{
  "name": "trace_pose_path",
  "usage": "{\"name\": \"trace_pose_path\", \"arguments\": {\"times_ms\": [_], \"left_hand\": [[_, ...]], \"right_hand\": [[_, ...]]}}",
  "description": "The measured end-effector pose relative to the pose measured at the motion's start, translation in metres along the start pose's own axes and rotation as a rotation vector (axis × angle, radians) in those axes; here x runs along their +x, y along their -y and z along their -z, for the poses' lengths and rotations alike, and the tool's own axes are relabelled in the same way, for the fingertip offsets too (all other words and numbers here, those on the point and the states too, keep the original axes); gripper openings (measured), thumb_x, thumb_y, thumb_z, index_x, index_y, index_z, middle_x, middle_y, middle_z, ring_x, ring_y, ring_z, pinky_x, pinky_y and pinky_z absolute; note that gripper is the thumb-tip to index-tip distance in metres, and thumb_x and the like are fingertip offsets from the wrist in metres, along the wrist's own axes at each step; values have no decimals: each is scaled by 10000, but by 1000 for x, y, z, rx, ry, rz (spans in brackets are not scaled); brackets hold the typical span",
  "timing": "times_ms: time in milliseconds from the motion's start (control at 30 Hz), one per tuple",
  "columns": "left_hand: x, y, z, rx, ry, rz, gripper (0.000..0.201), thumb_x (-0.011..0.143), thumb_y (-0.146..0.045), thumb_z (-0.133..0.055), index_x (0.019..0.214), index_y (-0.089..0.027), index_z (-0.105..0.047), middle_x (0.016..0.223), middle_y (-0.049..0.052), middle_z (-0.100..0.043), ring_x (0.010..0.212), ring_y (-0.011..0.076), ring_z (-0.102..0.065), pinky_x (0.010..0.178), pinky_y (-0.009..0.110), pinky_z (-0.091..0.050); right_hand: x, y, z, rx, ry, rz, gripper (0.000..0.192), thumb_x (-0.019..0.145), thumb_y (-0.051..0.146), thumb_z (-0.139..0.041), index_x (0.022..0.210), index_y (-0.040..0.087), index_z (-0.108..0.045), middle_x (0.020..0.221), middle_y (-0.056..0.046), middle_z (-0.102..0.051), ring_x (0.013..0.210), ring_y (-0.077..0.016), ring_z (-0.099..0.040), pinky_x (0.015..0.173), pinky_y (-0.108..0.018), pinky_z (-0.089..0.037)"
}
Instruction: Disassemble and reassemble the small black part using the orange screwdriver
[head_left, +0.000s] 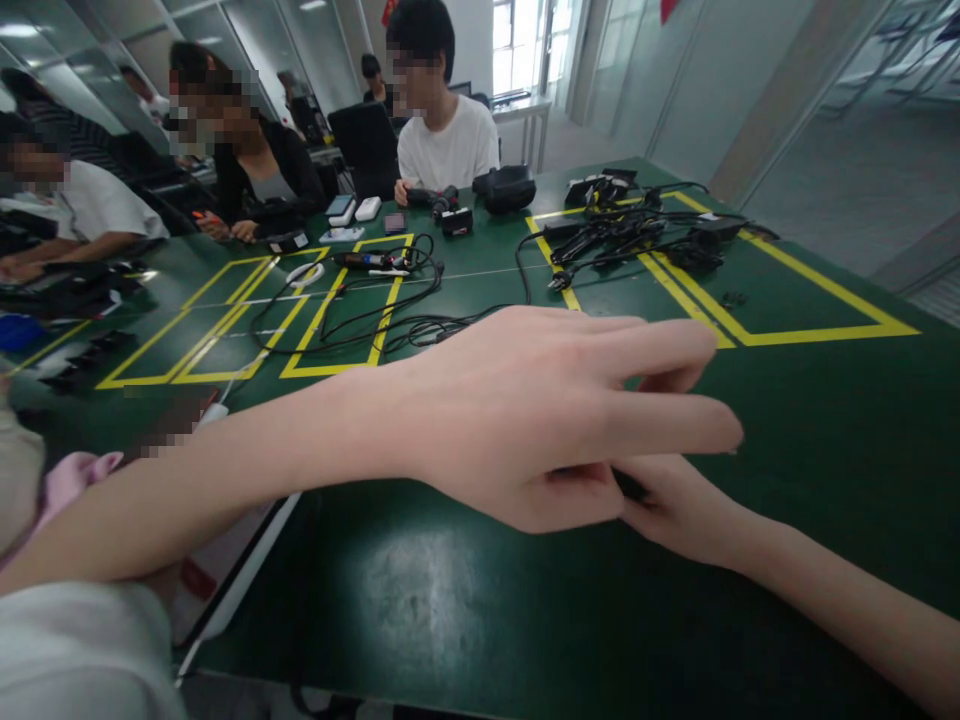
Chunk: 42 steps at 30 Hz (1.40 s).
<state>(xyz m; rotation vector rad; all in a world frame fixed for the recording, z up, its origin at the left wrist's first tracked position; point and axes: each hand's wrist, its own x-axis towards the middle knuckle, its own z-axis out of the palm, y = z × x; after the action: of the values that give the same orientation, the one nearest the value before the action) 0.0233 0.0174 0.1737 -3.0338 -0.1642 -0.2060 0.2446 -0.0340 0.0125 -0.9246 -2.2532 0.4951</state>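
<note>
My left hand (540,410) reaches across the middle of the view, back upward, above the green table (420,600). Its index and middle fingers stretch to the right with a gap between them, while the thumb bends below. I see nothing held in it. From the lower right comes my right hand (686,510), lower and partly behind the left one. Its fingertips meet the left thumb in the picture; whether they touch, I cannot tell. Most of the right fingers are hidden, so any small thing there would not show.
Black cables (442,325) run beyond my left hand. A heap of black gear (622,235) lies at the far right among yellow tape outlines (825,335). A person in a white shirt (450,145) sits opposite; others sit leftward. A phone-like device (176,420) lies near my left forearm.
</note>
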Motion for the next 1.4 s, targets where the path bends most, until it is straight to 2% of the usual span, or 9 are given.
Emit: {"name": "trace_pose_path", "arguments": {"times_ms": [200, 367, 533, 633, 800, 967, 1067, 1233, 1400], "left_hand": [[-4, 6, -9, -18, -82, 33, 410, 1019, -223, -355, 1216, -356, -688, 1136, 26, -653, 782, 136, -630, 594, 256, -440], [-6, 10, -12, -82, -126, 40, 460, 960, -195, -372, 1225, -366, -708, 1191, 43, -655, 1010, 197, -665, 772, 291, -527], [-7, 7, -13, -96, -112, 130, 489, 1073, -300, -251, 1248, -378, -701, 1171, 34, -654, 968, 152, -680, 790, 275, -518], [-8, 7, -16, -136, -51, 205, 466, 1056, -308, -286, 1235, -391, -707, 1173, 29, -664, 940, 152, -683, 743, 260, -515], [-11, 10, -16, -134, -45, 126, 427, 979, -307, -411, 1304, -379, -678, 1278, 64, -648, 973, 194, -665, 775, 289, -539], [-7, 4, -13, -26, -117, 83, 493, 1054, -212, -272, 1320, -371, -655, 1239, 32, -646, 938, 154, -653, 713, 266, -490], [0, 0, -9, 3, -86, 57, 435, 1038, -213, -352, 1306, -364, -660, 1208, 25, -654, 916, 169, -652, 668, 283, -486], [8, -7, 8, -2, 35, 57, 362, 973, -123, -458, 1208, -245, -706, 1215, 86, -643, 1055, 221, -634, 805, 314, -529], [8, -13, 14, -43, 112, 95, 466, 983, -120, -522, 1413, -296, -552, 1170, 53, -658, 867, 170, -666, 692, 304, -502]], "right_hand": [[-1, 0, 2, 28, 2, -29, 173, 1015, 261, -535, 976, 262, -703, 906, -74, -783, 890, -277, -779, 766, -395, -666], [-5, -6, 2, -12, 8, 26, 170, 1014, 261, -553, 1115, 272, -689, 952, -62, -804, 803, -260, -773, 653, -372, -636], [-7, -8, 1, -44, 3, 38, 215, 1020, 250, -562, 1201, 285, -672, 1000, -65, -809, 855, -266, -779, 681, -364, -641], [-6, -7, 1, -33, 8, 34, 244, 1021, 247, -559, 1234, 284, -672, 1003, -71, -807, 891, -271, -783, 735, -374, -654], [-4, -7, 2, -9, 37, 19, 281, 1016, 267, -558, 1272, 275, -674, 1019, -85, -808, 892, -277, -786, 753, -394, -662], [-6, -9, 0, -29, 41, -21, 250, 1007, 257, -566, 1212, 260, -709, 1033, -87, -808, 940, -278, -784, 810, -404, -662], [-5, -10, -1, -33, 24, -25, 227, 1003, 267, -567, 1166, 250, -724, 1010, -88, -808, 932, -283, -783, 847, -427, -659], [-1, -12, -2, -40, 23, 0, 213, 1001, 262, -577, 1161, 232, -715, 1056, -106, -811, 955, -276, -785, 806, -395, -658], [1, -13, -4, -6, 25, -10, 203, 993, 245, -573, 1136, 227, -716, 1069, -109, -802, 996, -287, -775, 838, -422, -659]]}}
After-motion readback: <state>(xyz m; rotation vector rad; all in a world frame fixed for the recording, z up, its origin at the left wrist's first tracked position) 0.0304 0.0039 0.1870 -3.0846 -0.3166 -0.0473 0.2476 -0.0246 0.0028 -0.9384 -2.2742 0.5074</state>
